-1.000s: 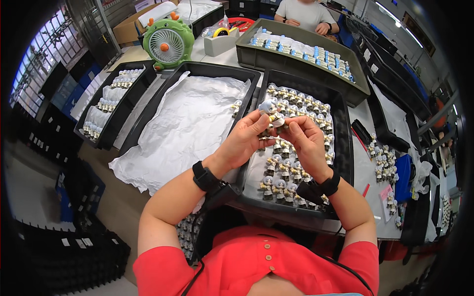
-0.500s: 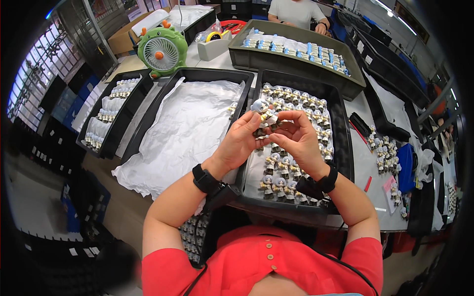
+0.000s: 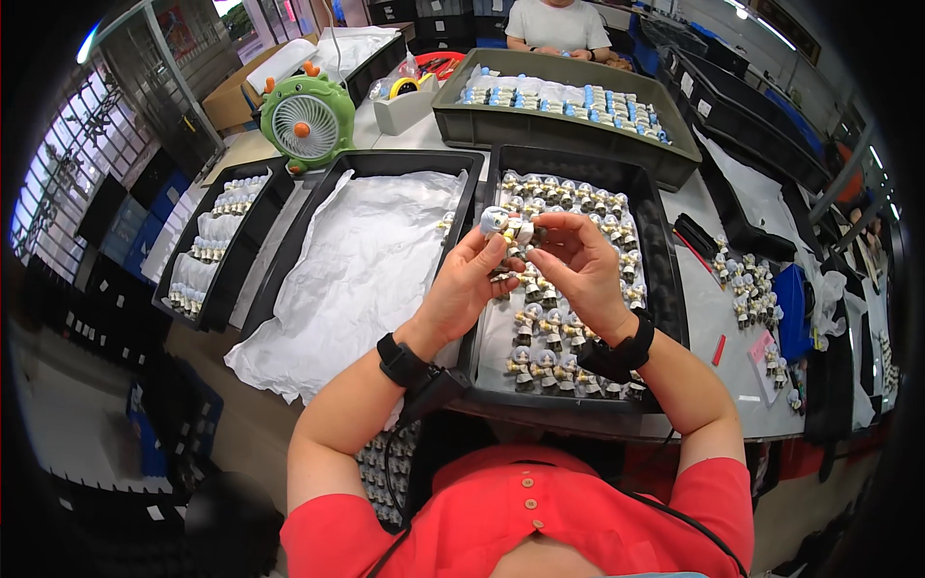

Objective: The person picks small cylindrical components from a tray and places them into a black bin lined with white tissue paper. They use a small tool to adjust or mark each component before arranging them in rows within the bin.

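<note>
Toward the far left corner of my worktop (image 3: 711, 397) stood a green animal-shaped fan (image 3: 306, 125), with a grey tape dispenser (image 3: 405, 110) to its right. Beyond the far edge I saw a co-worker in a white shirt (image 3: 557, 27). Toward the right edge lay a short red stick (image 3: 719, 350) and, farther right, a blue bin (image 3: 793, 313).

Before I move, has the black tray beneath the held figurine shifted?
No: against the olive bin, the black tray keeps its place; only the view shifted.
</note>
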`<action>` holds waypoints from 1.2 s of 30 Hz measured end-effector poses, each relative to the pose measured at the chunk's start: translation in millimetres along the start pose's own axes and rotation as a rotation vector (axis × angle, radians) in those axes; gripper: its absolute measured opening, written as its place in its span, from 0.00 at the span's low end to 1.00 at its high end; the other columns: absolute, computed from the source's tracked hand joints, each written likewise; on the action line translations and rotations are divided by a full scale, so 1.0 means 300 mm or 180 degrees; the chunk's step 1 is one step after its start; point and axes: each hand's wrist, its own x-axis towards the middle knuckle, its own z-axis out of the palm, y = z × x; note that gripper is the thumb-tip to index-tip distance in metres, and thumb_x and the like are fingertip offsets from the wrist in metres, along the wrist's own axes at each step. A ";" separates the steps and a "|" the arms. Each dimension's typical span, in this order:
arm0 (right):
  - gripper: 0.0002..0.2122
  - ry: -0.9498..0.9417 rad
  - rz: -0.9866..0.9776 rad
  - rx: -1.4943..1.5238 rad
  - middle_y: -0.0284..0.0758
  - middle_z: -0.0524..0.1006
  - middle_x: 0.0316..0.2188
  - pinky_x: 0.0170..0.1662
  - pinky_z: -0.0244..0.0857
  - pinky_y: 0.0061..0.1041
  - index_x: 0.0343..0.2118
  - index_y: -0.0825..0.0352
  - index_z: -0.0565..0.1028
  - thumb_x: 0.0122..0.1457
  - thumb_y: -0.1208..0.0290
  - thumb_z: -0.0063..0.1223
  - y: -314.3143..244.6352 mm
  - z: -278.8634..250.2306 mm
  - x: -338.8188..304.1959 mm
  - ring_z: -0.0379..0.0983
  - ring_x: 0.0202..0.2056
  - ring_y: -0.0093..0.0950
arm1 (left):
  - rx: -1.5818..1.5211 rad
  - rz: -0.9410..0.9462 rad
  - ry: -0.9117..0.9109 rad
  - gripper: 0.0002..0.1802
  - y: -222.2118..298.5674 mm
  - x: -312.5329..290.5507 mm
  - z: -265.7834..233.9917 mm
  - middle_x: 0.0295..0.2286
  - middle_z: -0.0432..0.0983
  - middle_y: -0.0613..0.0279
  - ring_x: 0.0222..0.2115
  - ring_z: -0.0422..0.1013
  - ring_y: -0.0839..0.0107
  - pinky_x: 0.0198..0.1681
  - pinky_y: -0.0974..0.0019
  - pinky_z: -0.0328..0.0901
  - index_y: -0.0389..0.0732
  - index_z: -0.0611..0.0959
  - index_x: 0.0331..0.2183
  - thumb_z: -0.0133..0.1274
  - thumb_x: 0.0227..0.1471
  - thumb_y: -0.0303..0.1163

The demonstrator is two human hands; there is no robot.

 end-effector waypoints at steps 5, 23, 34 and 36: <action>0.16 0.0165 -0.0203 -0.0061 0.34 0.73 0.37 0.45 0.68 0.22 0.42 0.70 0.68 0.50 0.80 0.57 0.021 -0.011 -0.017 0.72 0.39 0.23 | 0.0041 -0.0049 0.0103 0.18 -0.020 0.010 0.023 0.39 0.70 0.70 0.35 0.67 0.80 0.38 0.71 0.64 0.45 0.70 0.46 0.48 0.56 0.40; 0.14 0.0570 -0.1402 -0.2375 0.43 0.73 0.31 0.38 0.65 0.34 0.34 0.69 0.72 0.42 0.72 0.61 -0.181 -0.284 0.019 0.71 0.34 0.42 | 0.0731 -0.0022 -0.0153 0.26 -0.051 0.017 -0.001 0.41 0.67 0.66 0.34 0.66 0.73 0.36 0.69 0.63 0.43 0.65 0.53 0.47 0.56 0.43; 0.11 0.3808 -0.0499 -0.3727 0.38 0.78 0.25 0.33 0.68 0.29 0.31 0.66 0.76 0.46 0.66 0.59 -0.563 -1.403 -0.437 0.75 0.28 0.31 | 0.0766 -0.0149 0.0082 0.23 -0.056 0.025 -0.059 0.42 0.69 0.60 0.34 0.69 0.72 0.35 0.69 0.68 0.41 0.64 0.53 0.45 0.57 0.33; 0.12 0.4384 -0.0263 -0.4189 0.40 0.78 0.25 0.34 0.68 0.31 0.31 0.66 0.76 0.46 0.64 0.57 -0.594 -1.617 -0.605 0.76 0.29 0.35 | 0.0718 -0.0228 0.0204 0.23 -0.055 0.035 -0.062 0.41 0.70 0.60 0.34 0.70 0.72 0.35 0.69 0.68 0.41 0.64 0.53 0.45 0.56 0.32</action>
